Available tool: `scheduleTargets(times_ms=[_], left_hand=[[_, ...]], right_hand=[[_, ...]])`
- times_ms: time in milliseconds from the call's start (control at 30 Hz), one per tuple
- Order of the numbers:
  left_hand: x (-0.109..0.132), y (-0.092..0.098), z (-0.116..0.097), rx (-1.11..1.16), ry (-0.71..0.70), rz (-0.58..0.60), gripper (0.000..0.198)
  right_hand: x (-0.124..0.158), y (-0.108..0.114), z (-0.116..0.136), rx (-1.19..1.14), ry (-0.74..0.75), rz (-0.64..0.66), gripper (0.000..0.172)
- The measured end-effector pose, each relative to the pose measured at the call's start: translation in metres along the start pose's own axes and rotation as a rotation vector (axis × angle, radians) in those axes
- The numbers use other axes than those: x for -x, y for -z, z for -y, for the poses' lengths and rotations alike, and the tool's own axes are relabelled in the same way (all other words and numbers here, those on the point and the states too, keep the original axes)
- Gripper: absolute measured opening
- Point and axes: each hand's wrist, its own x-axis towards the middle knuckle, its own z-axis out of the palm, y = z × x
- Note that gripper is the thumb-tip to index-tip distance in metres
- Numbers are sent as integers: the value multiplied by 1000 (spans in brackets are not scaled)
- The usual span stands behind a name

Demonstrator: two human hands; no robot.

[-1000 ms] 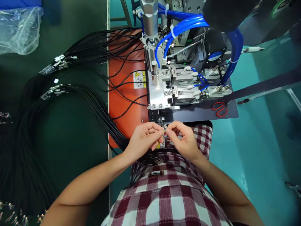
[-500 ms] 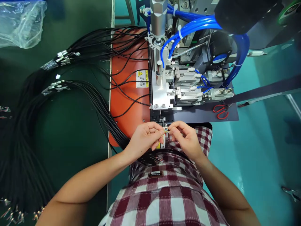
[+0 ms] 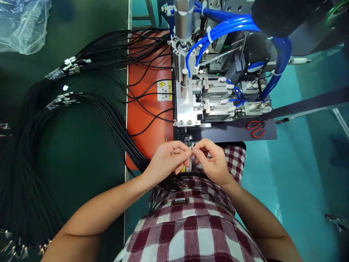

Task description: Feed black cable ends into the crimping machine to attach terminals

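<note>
My left hand (image 3: 168,158) and my right hand (image 3: 210,158) meet fingertip to fingertip just in front of the machine (image 3: 191,105). Both pinch a small cable end with thin coloured wires (image 3: 191,150) between thumb and forefinger. A black cable runs from under my left hand toward the bundle of black cables (image 3: 120,127) on the left. The cable end sits close to the machine's front slot (image 3: 187,138). Much of what the fingers hold is hidden by them.
An orange plate (image 3: 148,116) lies left of the machine, with black cables and a yellow warning label (image 3: 163,90) on it. Blue air hoses (image 3: 226,25) arch over the machine. Red scissors (image 3: 255,129) lie on the dark base. A plastic bag (image 3: 23,25) sits far left.
The view has shifted slightly. My fingertips have drawn closer together over the cable end, and the coloured wires show less than half a second ago.
</note>
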Motion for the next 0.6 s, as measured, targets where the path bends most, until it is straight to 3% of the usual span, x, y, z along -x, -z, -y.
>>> scheduleTargets(times_ms=[133, 233, 333, 600], left_hand=[[0, 2, -1, -201, -77, -60, 17], [-1, 8, 0, -585, -390, -173, 11], [-5, 18, 4, -874, -625, -190, 14], [-19, 36, 11, -1287, -769, -186, 29]], right_hand=[[-1, 1, 0, 39, -9, -4, 17], [-6, -1, -5, -31, -72, -42, 17], [-13, -4, -14, -117, -136, -79, 18], [-29, -10, -28, -141, -178, -88, 21]])
